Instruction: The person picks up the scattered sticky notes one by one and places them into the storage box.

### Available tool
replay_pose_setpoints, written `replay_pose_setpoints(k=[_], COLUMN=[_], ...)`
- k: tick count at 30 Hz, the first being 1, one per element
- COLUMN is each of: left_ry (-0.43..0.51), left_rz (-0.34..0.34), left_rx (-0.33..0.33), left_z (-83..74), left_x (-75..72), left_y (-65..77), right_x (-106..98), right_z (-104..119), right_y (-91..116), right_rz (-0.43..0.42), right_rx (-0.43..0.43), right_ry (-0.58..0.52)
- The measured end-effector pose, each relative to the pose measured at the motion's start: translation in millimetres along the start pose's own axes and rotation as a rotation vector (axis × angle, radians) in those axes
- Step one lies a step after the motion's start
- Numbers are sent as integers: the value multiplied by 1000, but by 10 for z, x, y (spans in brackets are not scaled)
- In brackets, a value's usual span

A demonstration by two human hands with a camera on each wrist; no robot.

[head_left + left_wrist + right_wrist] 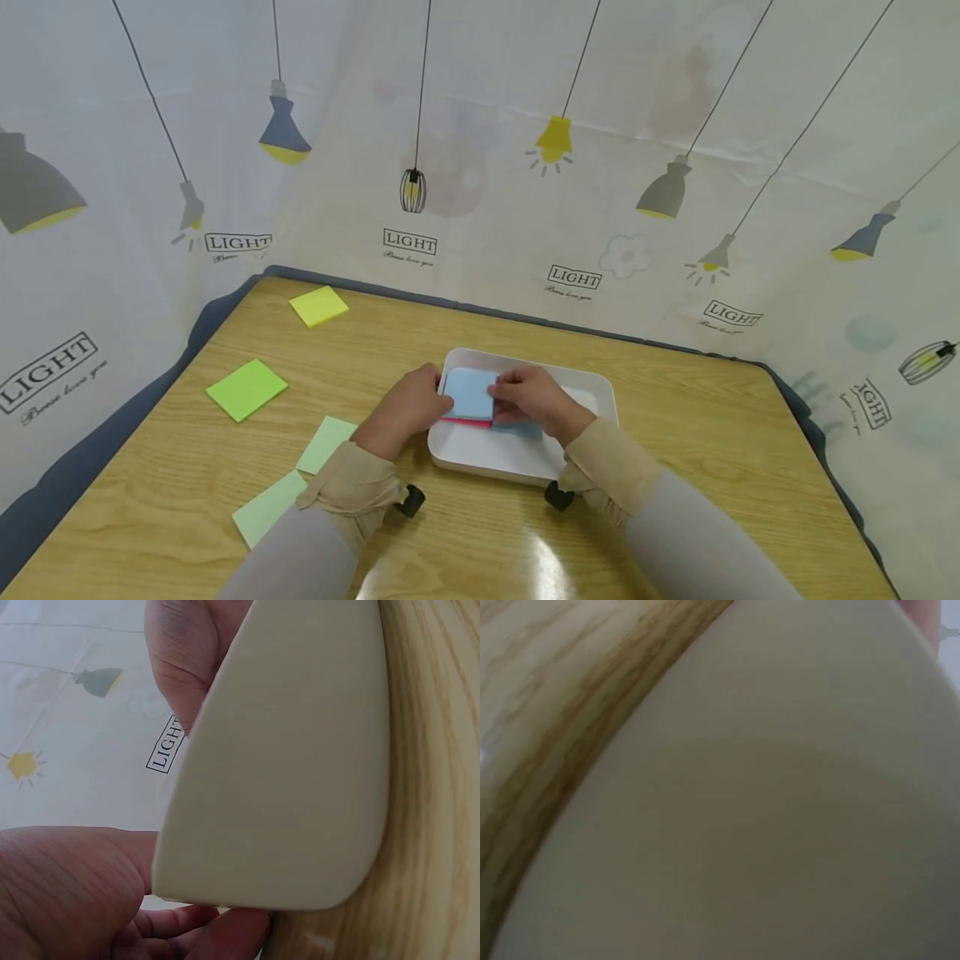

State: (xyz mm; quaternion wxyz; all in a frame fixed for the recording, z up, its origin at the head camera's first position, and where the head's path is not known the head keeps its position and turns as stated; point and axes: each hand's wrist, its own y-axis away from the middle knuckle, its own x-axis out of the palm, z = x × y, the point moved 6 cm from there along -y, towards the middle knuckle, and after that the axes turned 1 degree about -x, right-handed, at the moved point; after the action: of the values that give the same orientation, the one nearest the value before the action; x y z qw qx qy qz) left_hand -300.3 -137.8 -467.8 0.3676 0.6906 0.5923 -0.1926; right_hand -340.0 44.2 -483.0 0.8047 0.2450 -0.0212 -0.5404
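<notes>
A white tray stands on the wooden table in front of me. Inside it, toward the left, a light blue sticky-note pad lies over a pink sticky-note pad, whose front edge peeks out. Another blue sticky note shows lower to the right, partly hidden under my right hand. That hand pinches the right edge of the upper blue pad. My left hand grips the tray's left side, thumb over the rim by the blue pad. In the left wrist view its fingers curl outside the tray wall.
Left on the table lie a yellow sticky-note pad, a bright green pad and two pale green ones, the upper partly behind my left wrist. A lamp-print curtain hangs round the table's back and sides.
</notes>
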Motion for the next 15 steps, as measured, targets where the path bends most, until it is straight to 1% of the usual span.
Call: replay_pose_setpoints(k=[7, 15], left_ry=[10, 13], left_rz=[-8, -11], left_rx=[18, 20], left_z=[-10, 6], left_x=[1, -1], left_y=[-2, -1], right_x=[-28, -59], right_z=[-9, 3], right_y=[33, 94], right_rz=[-2, -1], right_rx=[-12, -21], right_ry=[24, 46])
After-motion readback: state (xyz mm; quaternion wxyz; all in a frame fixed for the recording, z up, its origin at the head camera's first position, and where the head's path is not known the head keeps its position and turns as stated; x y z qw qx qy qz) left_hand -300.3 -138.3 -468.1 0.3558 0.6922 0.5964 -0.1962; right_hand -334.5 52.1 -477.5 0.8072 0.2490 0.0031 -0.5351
